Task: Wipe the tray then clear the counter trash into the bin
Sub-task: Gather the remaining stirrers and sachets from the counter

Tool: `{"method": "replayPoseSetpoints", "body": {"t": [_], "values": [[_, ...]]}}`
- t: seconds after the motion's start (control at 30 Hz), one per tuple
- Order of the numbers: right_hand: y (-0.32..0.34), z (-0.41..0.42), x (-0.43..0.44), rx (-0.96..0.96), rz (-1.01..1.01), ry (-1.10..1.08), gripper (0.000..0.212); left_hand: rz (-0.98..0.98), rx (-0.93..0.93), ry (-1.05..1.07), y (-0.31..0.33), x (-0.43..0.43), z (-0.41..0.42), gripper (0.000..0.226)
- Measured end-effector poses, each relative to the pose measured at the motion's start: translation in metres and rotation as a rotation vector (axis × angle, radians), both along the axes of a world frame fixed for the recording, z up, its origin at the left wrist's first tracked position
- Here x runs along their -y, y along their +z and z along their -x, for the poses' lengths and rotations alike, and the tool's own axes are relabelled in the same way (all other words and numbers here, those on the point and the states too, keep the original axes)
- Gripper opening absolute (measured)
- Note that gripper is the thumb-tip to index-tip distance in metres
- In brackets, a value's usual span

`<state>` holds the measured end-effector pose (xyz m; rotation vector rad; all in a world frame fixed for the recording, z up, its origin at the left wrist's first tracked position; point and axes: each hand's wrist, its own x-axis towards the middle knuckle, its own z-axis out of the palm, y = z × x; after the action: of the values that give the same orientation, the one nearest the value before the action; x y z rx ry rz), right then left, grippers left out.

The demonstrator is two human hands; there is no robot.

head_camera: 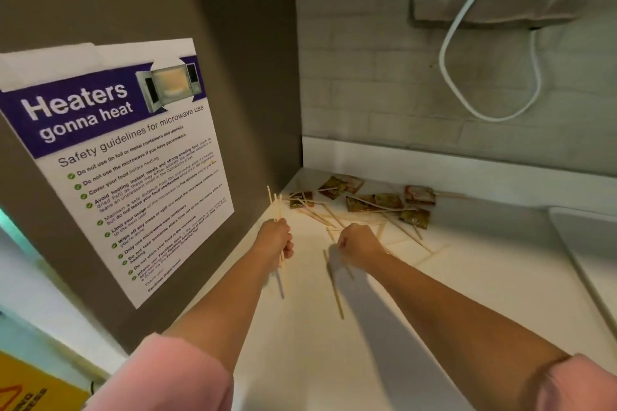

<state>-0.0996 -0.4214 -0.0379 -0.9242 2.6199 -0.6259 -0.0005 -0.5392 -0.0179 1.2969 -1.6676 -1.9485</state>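
My left hand (278,238) is closed round a bundle of thin wooden sticks (275,207), held upright just beside a grey side panel that carries a microwave safety poster (127,160). My right hand (359,243) hovers low over the white counter (434,310) with its fingers curled under; I cannot tell whether it is pinching a stick or holding nothing. Loose sticks (335,287) lie scattered on the counter around and beyond that hand. Near the back corner, several brown and red sauce sachets (374,202) lie among more sticks. The pale tray (584,243) sits at the right edge of the counter, well apart from both hands. A white cable (449,77) loops down the tiled wall above.
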Motion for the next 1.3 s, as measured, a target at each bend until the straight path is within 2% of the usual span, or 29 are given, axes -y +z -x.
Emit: {"method": "replayPoseSetpoints", "body": {"t": [0.13,0.23,0.43,0.57,0.67,0.73,0.83,0.97,1.1,1.2,1.3], "values": [[-0.014,0.01,-0.01,-0.049,-0.06,-0.082,0.017,-0.035,0.039,-0.085,0.004,-0.007,0.011,0.025],[-0.02,0.005,-0.006,-0.073,-0.072,-0.105,0.004,-0.021,0.054,-0.163,0.005,-0.009,0.018,0.025],[-0.021,0.003,0.0,-0.061,-0.091,-0.064,0.019,0.018,0.137,-0.208,-0.003,-0.002,0.027,0.022],[-0.014,-0.002,0.002,-0.018,-0.132,-0.03,0.019,0.064,0.141,-0.281,-0.006,-0.003,0.027,0.032],[-0.001,-0.008,0.004,0.009,-0.225,0.012,0.023,0.056,0.151,-0.23,-0.012,0.003,0.03,0.021],[0.009,-0.011,0.002,0.044,-0.318,0.066,0.007,0.065,0.154,-0.221,-0.015,0.007,0.03,0.029],[0.015,-0.016,-0.001,0.108,-0.403,0.124,0.024,0.079,0.167,-0.241,-0.017,0.011,0.03,0.033],[0.017,-0.022,0.001,0.158,-0.416,0.113,0.031,0.114,0.192,-0.245,-0.022,0.014,0.031,0.034],[0.02,-0.032,0.008,0.02,-0.527,0.233,0.025,0.12,0.207,-0.267,-0.024,0.014,0.037,0.035],[0.018,-0.031,0.009,0.008,-0.563,0.245,0.025,0.123,0.206,-0.265,-0.024,0.013,0.041,0.035],[0.017,-0.032,0.007,0.029,-0.517,0.26,0.01,0.126,0.192,-0.272,-0.024,0.014,0.042,0.037]]}}
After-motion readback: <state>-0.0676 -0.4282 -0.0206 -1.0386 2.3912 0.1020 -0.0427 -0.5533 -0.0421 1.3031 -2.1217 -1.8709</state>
